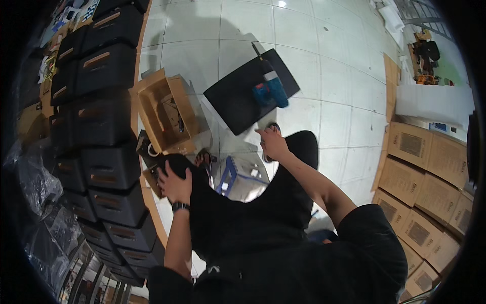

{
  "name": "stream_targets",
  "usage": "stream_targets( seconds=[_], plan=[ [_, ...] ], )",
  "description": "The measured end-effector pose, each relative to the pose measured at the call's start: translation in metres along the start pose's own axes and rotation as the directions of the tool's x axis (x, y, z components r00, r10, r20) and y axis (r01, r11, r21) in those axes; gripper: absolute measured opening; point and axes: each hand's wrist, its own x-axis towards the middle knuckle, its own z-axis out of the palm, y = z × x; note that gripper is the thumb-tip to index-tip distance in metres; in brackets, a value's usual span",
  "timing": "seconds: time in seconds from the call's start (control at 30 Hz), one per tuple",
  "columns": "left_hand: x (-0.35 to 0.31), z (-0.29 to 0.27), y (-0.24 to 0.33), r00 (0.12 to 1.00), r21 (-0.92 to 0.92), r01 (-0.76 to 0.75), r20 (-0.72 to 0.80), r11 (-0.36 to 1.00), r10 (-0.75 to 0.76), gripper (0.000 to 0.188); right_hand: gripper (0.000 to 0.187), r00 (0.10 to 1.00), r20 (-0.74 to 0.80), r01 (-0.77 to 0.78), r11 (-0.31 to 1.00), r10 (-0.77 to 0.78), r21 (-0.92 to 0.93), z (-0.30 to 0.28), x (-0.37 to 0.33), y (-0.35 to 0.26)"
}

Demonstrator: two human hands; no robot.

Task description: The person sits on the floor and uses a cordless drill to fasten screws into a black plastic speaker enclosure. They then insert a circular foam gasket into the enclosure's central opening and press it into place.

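My left hand (174,183) lies over my left knee, its fingers spread and nothing in them. A watch is on that wrist. By my right knee, my right hand (275,144) hangs in the air, fingers apart and a forefinger stretched out; I see nothing held in it. Ahead of it a blue cordless drill (273,87) with a long bit lies on a flat black rectangular panel (235,99). Left of the panel stands an open cardboard box (183,109), with a dark slender tool (180,121) and smaller bits inside.
Dark stacked drawer bins (109,167) line the left side. Brown cartons (405,182) are piled at the right. A roll of tape (152,150) sits near the open box. Between my legs is a blue-edged, clear plastic item (229,175). White floor tiles (339,76) stretch ahead.
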Motion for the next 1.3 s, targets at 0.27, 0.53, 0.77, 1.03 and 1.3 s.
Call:
stream_targets(
  seconds=[0.27, 0.53, 0.77, 1.03, 1.3],
  plan=[
    [0.027, 0.128, 0.03, 0.879, -0.107, -0.135, -0.472, 0.985, 0.069, 0.082, 0.065, 0.923, -0.305, 0.25, 0.968, -0.235, 0.009, 0.085, 0.121, 0.064],
    [0.028, 0.144, 0.042, 0.867, -0.133, -0.149, -0.494, 0.98, 0.065, 0.081, 0.098, 0.975, -0.113, 0.188, 0.981, -0.193, -0.053, 0.069, 0.097, 0.07],
    [0.035, 0.163, 0.033, 0.814, -0.196, -0.252, -0.573, 0.948, 0.097, 0.08, 0.089, 0.964, 0.209, 0.231, 0.907, -0.165, -0.351, 0.128, 0.049, 0.071],
    [-0.012, 0.149, 0.12, 0.463, 0.181, -0.607, -0.71, 0.774, 0.53, 0.076, 0.099, 0.969, 0.132, 0.239, 0.925, -0.209, -0.294, 0.141, 0.026, 0.086],
    [0.044, 0.216, 0.216, 0.74, -0.18, -0.671, -0.235, 0.72, 0.631, 0.132, 0.079, 0.724, 0.155, 0.599, 0.5, -0.672, -0.626, 0.069, 0.09, 0.095]
  ],
)
